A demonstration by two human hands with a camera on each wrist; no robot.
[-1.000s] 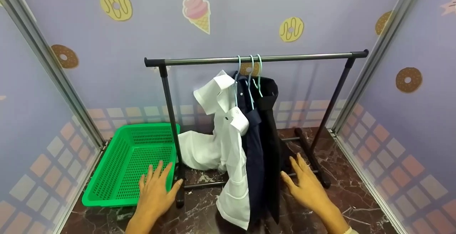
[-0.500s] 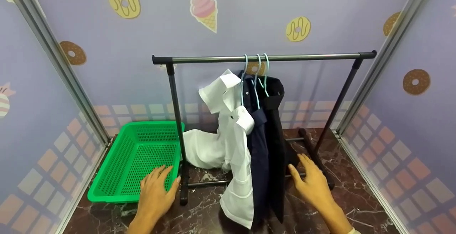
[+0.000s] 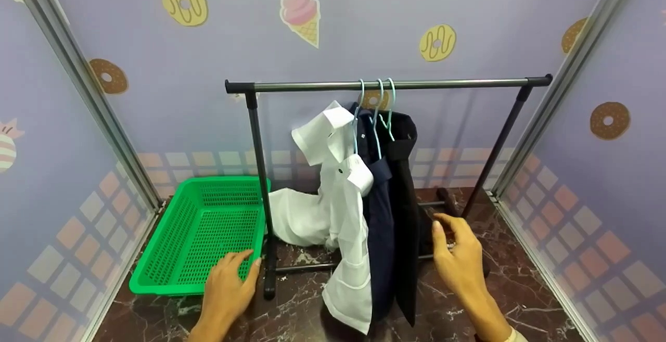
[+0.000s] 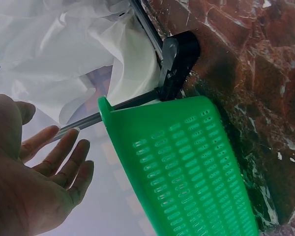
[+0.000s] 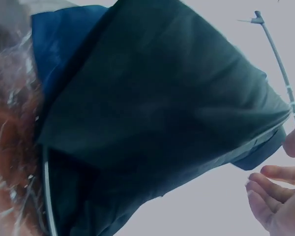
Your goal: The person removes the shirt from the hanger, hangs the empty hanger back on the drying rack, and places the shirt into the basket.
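A white shirt, a navy shirt and a black garment hang side by side from light-blue hangers on a metal clothes rack. My left hand hovers in front of the near right corner of a green plastic basket. In the left wrist view its fingers are loosely bent and hold nothing. To the right of the black garment hovers my right hand, thumb and fingers slightly bent and apart. Nothing shows between them in the right wrist view, where the black garment fills the middle.
The rack's left foot stands close to the basket, on a dark red marbled surface. Purple patterned walls enclose the back and both sides. A low crossbar joins the rack's feet.
The head view has turned slightly left. The spread fingers of my left hand have relaxed and bent. My right hand has risen a little, its thumb and fingers more curled.
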